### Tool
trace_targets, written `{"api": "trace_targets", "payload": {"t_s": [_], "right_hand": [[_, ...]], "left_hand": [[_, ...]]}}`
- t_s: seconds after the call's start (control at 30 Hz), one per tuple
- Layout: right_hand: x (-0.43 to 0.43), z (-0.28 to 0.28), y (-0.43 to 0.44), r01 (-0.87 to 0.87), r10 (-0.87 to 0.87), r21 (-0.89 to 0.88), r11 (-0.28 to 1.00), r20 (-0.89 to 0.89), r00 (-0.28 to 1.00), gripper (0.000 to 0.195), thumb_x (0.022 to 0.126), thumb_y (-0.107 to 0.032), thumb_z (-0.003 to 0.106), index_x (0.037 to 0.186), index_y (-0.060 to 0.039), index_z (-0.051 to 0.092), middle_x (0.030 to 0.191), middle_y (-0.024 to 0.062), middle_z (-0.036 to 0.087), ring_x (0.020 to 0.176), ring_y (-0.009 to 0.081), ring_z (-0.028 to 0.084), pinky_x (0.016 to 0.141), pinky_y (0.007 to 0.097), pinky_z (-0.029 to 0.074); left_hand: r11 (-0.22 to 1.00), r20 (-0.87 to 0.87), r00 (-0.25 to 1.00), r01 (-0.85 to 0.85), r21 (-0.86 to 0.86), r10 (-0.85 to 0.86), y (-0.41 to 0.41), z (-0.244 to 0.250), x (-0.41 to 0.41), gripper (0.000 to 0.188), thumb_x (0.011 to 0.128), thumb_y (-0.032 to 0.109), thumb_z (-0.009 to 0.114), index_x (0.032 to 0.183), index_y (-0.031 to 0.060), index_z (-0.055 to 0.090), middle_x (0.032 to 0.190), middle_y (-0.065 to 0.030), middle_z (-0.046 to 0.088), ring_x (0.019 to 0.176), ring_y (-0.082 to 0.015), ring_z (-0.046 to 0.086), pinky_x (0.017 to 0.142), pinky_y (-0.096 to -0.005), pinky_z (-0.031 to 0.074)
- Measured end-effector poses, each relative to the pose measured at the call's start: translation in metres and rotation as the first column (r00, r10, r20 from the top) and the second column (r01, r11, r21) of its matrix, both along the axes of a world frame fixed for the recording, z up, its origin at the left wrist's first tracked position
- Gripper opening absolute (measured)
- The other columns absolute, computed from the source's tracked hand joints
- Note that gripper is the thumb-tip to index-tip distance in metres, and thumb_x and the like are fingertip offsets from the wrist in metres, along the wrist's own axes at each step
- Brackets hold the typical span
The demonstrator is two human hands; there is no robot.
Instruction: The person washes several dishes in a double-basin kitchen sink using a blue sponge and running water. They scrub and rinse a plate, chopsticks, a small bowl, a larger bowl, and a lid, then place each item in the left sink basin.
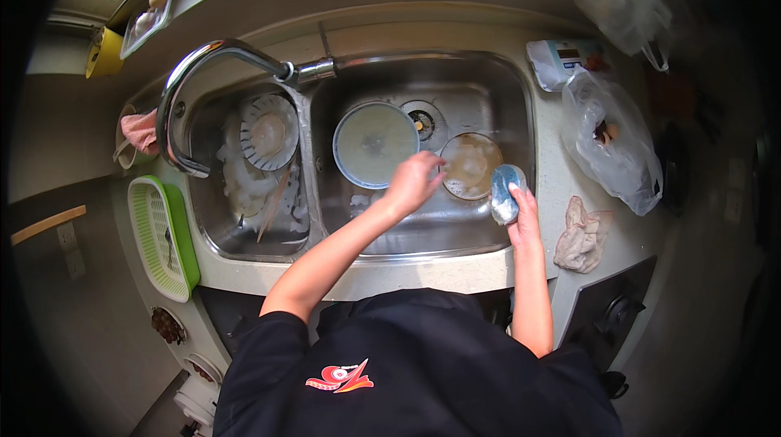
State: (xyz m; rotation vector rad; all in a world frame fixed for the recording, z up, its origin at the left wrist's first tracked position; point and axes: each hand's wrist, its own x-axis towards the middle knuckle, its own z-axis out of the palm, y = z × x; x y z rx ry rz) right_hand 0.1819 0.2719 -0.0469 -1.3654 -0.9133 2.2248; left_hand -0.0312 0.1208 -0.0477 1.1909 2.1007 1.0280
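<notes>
My right hand (pixel 523 212) grips a soapy blue scrubbing sponge (pixel 506 187) over the right edge of the large steel sink basin (pixel 427 236). Bare and with its fingers apart, my left hand (pixel 416 179) hovers between two round dishes. One is a blue-rimmed round dish (pixel 376 143) that looks full of cloudy water. The other is a smaller brownish glass dish (pixel 470 169) with suds on it, near the sponge. Behind them is the drain strainer (pixel 422 123). In the small left basin lie a ribbed white dish (pixel 269 132), suds and a pair of wooden chopsticks (pixel 274 205).
A chrome faucet (pixel 207 53) arches over the left basin. Left of it stand a pink cloth (pixel 140 131) and a green draining basket (pixel 163 239). Right of the sink lie a clear plastic bag (pixel 610 138), a crumpled rag (pixel 583 234) and a black cooktop (pixel 604 309).
</notes>
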Motion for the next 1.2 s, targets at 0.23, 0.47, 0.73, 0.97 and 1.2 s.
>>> {"api": "trace_targets", "payload": {"t_s": [0.23, 0.47, 0.73, 0.97, 1.2], "right_hand": [[0.004, 0.019, -0.018, 0.035, -0.036, -0.016, 0.999, -0.072, 0.997, 0.037, 0.088, -0.012, 0.061, 0.121, 0.0007, 0.052, 0.104, 0.0139, 0.065, 0.087, 0.0220, 0.066, 0.077, 0.0343, 0.056], [0.011, 0.037, -0.018, 0.081, -0.081, -0.014, 0.997, -0.038, 0.996, 0.039, 0.089, -0.013, 0.059, 0.122, 0.0031, 0.050, 0.107, 0.0175, 0.064, 0.092, 0.0271, 0.066, 0.082, 0.0375, 0.055], [0.012, 0.043, -0.005, 0.125, -0.124, 0.034, 0.992, -0.035, 0.992, 0.039, 0.087, -0.014, 0.060, 0.121, 0.0023, 0.052, 0.104, 0.0166, 0.065, 0.091, 0.0249, 0.066, 0.080, 0.0348, 0.055], [0.013, 0.042, -0.003, 0.111, -0.109, 0.048, 0.993, -0.044, 0.993, 0.038, 0.088, -0.016, 0.061, 0.120, 0.0013, 0.053, 0.102, 0.0162, 0.066, 0.087, 0.0226, 0.066, 0.078, 0.0322, 0.055], [0.013, 0.048, -0.009, 0.084, -0.080, 0.072, 0.994, -0.070, 0.994, 0.040, 0.090, -0.019, 0.057, 0.122, 0.0032, 0.050, 0.111, 0.0169, 0.063, 0.099, 0.0308, 0.065, 0.082, 0.0411, 0.056]], "left_hand": [[0.902, -0.447, 0.784, 0.391, -0.182, -0.431, 0.107, -0.099, 0.055, 0.034, 0.083, 0.018, 0.056, 0.112, 0.0008, 0.061, 0.116, -0.0182, 0.059, 0.112, -0.0332, 0.055, 0.093, -0.0420, 0.044], [0.643, -0.369, 0.549, 0.474, -0.601, -0.750, 0.140, -0.128, 0.060, 0.040, 0.084, 0.019, 0.052, 0.120, 0.0025, 0.058, 0.121, -0.0170, 0.057, 0.116, -0.0295, 0.052, 0.094, -0.0398, 0.043], [0.668, -0.322, 0.667, 0.358, -0.653, -0.672, 0.147, -0.135, 0.039, 0.033, 0.084, 0.011, 0.053, 0.115, 0.0015, 0.058, 0.114, -0.0189, 0.060, 0.101, -0.0312, 0.062, 0.078, -0.0382, 0.052], [0.752, -0.009, 0.897, 0.366, -0.548, -0.442, 0.130, -0.115, 0.031, 0.031, 0.083, 0.006, 0.057, 0.112, -0.0019, 0.050, 0.105, -0.0217, 0.063, 0.096, -0.0343, 0.065, 0.082, -0.0420, 0.052], [0.881, -0.404, 0.797, 0.317, -0.352, -0.448, 0.097, -0.091, 0.050, 0.039, 0.079, 0.007, 0.058, 0.116, -0.0040, 0.051, 0.106, -0.0204, 0.055, 0.088, -0.0349, 0.063, 0.075, -0.0414, 0.054]]}}
